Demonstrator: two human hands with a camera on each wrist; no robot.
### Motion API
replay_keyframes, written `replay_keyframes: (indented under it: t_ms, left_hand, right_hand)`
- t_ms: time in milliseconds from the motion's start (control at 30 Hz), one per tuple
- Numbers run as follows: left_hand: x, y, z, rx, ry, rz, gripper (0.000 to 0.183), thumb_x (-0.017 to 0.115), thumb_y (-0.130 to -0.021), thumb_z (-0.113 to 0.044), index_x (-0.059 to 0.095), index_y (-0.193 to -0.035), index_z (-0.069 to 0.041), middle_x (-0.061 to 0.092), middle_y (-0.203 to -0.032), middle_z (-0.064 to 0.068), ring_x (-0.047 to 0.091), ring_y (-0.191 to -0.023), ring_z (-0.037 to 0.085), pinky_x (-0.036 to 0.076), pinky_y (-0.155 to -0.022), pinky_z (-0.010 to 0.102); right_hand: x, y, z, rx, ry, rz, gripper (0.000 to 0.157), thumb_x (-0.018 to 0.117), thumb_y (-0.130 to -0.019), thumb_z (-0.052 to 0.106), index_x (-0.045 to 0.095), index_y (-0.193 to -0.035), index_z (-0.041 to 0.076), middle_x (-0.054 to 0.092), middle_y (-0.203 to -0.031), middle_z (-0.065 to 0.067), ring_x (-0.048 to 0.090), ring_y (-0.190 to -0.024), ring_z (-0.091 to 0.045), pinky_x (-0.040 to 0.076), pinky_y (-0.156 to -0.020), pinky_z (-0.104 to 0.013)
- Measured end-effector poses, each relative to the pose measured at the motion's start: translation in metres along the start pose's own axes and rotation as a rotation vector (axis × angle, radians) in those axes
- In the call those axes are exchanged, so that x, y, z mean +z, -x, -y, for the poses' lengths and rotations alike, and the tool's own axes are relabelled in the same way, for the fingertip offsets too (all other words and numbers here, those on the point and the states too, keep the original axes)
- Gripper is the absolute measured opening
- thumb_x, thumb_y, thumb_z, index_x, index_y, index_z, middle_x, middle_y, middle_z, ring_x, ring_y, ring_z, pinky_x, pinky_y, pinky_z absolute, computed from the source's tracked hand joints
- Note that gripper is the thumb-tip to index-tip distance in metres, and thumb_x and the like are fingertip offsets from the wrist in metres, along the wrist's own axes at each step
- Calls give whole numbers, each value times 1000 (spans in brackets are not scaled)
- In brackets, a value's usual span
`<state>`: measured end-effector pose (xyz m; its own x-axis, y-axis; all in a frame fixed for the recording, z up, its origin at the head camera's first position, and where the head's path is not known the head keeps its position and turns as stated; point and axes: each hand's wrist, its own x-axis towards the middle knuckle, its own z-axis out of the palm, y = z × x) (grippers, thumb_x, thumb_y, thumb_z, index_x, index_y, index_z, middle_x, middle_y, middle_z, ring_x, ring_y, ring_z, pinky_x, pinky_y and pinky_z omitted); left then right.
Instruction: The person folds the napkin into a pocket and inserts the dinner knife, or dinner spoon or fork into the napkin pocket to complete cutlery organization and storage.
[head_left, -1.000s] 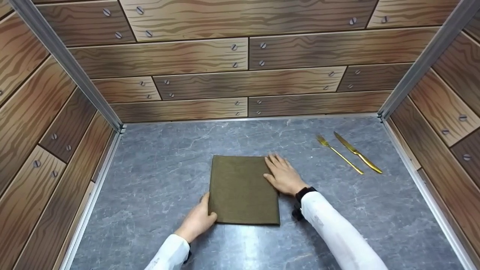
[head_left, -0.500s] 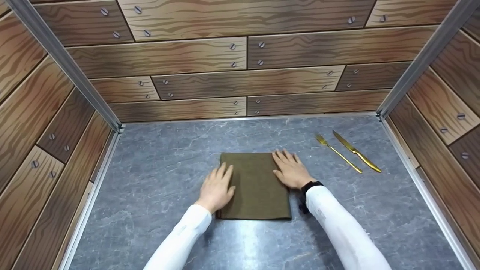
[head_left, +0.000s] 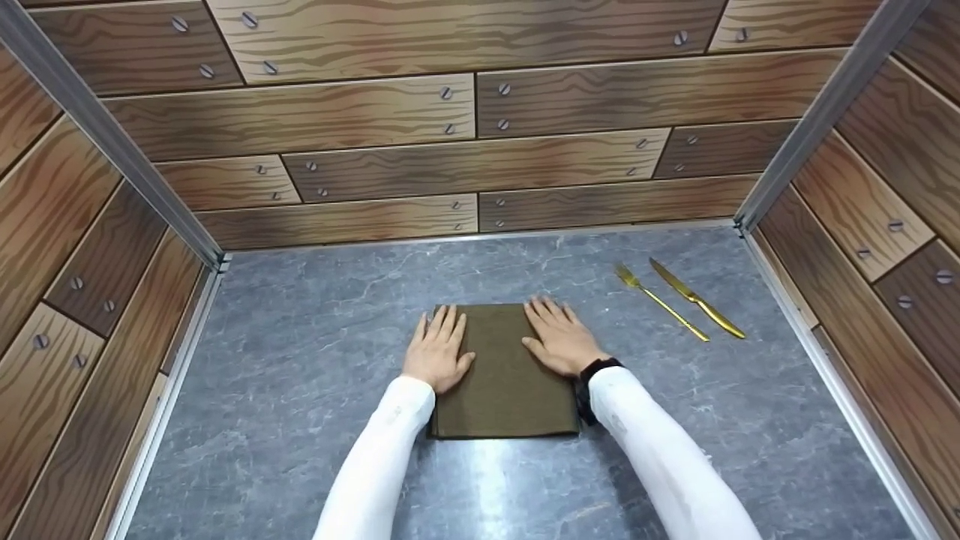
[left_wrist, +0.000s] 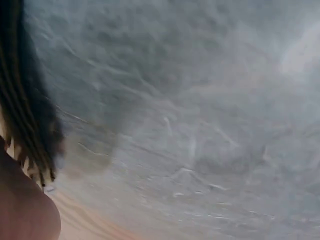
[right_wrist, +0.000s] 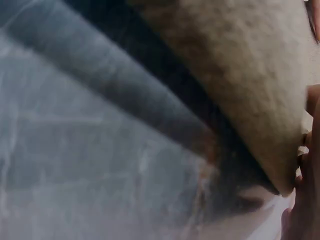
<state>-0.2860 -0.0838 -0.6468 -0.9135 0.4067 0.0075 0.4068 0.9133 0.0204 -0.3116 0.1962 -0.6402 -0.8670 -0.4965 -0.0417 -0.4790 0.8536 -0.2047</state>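
Observation:
A folded olive-brown cloth (head_left: pixel 504 390) lies as a neat rectangle on the grey surface in the head view. My left hand (head_left: pixel 439 349) rests on its left side, fingers straight and pointing away from me. On the upper right side lies my right hand (head_left: pixel 561 337), its fingers extended over the edge and its thumb apart. In the left wrist view, stacked layers of the cloth (left_wrist: pixel 17 95) show at the left, above part of the hand. The right wrist view has the cloth's edge (right_wrist: pixel 250 85) up close, with the fingers (right_wrist: pixel 311 165) partly seen at the right border.
A gold fork (head_left: pixel 664 304) and a gold knife (head_left: pixel 697 298) lie side by side on the marbled grey surface (head_left: pixel 300 360), to the right of the cloth. Wood-patterned panels (head_left: pixel 337 172) wall in the back and both sides, with metal strips along the corners.
My left hand has let go of the cloth's lower left edge and come to lie flat on its left side. My right hand stays on the right side. The view has shifted slightly.

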Motion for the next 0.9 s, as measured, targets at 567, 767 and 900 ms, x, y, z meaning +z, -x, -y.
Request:
replay_keyframes:
  t_ms: [567,767,900]
  left_hand:
    - [10,2,7,-6,-60,-23,82,24,-99,-64,21,-157,-6,20,-161,12,14,-148,26,9,-119,44]
    - [5,5,6,23,-63,-54,78,31,-101,-59,23,-156,-4,22,-160,14,15,-148,28,10,-119,45]
    - [0,13,-5,99,-55,-69,74,34,-102,-52,22,-155,-2,20,-161,15,14,-148,29,9,-119,45]
  right_hand:
    - [15,2,-11,9,55,-12,78,21,-101,62,11,-158,10,11,-163,-10,7,-149,-25,5,-119,-43]
    - [5,2,0,8,93,-8,77,22,-102,59,14,-157,6,12,-162,-14,9,-149,-28,7,-119,-43]
    - [-3,15,17,-8,44,-21,75,29,-104,54,16,-156,2,12,-161,-17,9,-148,-31,9,-119,-42]
